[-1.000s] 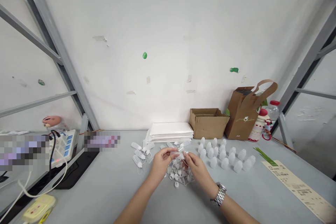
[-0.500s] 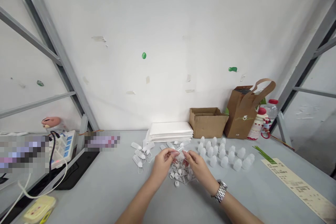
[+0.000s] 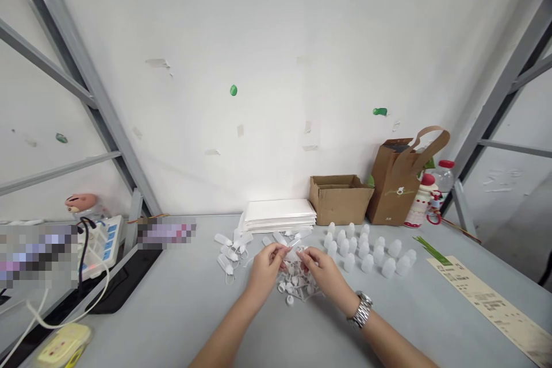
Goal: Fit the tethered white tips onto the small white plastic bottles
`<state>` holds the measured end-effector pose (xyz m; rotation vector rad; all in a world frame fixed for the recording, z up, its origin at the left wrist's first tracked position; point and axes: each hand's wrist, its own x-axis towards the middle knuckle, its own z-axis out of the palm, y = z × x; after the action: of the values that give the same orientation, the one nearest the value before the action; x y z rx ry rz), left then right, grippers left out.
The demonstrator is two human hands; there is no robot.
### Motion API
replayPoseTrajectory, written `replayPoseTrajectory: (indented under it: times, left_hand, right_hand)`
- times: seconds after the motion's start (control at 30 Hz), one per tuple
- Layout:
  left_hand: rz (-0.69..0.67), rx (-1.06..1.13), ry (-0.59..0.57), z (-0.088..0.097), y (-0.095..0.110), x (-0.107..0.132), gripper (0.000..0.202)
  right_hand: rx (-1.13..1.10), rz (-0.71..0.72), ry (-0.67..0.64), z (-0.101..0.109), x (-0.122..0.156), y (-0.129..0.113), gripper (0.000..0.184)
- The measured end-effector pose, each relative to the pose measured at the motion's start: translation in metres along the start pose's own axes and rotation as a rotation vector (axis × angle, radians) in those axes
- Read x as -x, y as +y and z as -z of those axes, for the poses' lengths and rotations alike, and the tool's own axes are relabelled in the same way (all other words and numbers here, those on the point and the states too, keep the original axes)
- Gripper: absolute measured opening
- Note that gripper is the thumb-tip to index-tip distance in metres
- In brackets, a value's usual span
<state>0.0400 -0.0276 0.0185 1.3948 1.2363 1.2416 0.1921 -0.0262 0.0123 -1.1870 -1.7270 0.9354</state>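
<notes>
My left hand [image 3: 266,269] is closed in a pinch on a small translucent plastic bottle [image 3: 292,255], which shows between my two hands. Facing it, my right hand [image 3: 322,269] pinches a small white cap [image 3: 302,249] close to the bottle; whether the two parts touch I cannot make out. Just below the fingers lies a loose pile of white caps with straps [image 3: 297,285]. To the left are several capped squeeze bottles [image 3: 226,264] lying on their sides. Several uncapped translucent bottles [image 3: 366,263] stand upright to the right.
A stack of white boards or boxes [image 3: 279,216] lies against the wall, beside an open cardboard box [image 3: 340,207] and a brown paper bag [image 3: 390,198]. A printed paper strip [image 3: 483,305] is on the right. At left sit a power strip [image 3: 101,247] and cables.
The view has shifted slightly. Both hands stay almost in place at the bottle, with small finger movements; the bottles and caps on the table look the same.
</notes>
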Motion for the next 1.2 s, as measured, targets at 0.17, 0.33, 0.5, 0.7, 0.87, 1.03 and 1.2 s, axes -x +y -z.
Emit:
replayPoseTrajectory:
  times: [0.17, 0.33, 0.5, 0.7, 0.87, 1.03, 1.2]
  left_hand:
    - [-0.005, -0.015, 0.019, 0.001, -0.002, 0.000, 0.027]
    - [-0.018, 0.008, 0.008, -0.001, -0.002, 0.001, 0.025]
    - [0.008, -0.068, 0.019, 0.000, -0.003, 0.001, 0.031]
    - [-0.003, -0.116, 0.141, 0.005, -0.005, -0.002, 0.032]
    - [-0.068, -0.145, 0.270, 0.009, -0.008, -0.005, 0.028]
    - [-0.096, -0.122, 0.273, 0.008, -0.007, -0.006, 0.025]
    - [-0.103, -0.018, 0.096, 0.003, 0.000, -0.002, 0.022]
  right_hand:
    - [0.011, 0.084, 0.047, 0.001, 0.001, -0.002, 0.023]
    - [0.064, 0.051, 0.034, -0.001, 0.000, 0.002, 0.039]
    - [0.066, 0.090, 0.057, -0.001, 0.002, -0.001, 0.025]
    - [0.140, 0.138, 0.163, 0.004, -0.001, 0.003, 0.023]
    - [0.193, 0.142, 0.101, 0.004, -0.002, 0.008, 0.026]
    - [0.222, 0.175, 0.185, 0.002, 0.001, 0.007, 0.032]
    - [0.266, 0.247, 0.179, 0.000, 0.000, 0.009, 0.025]
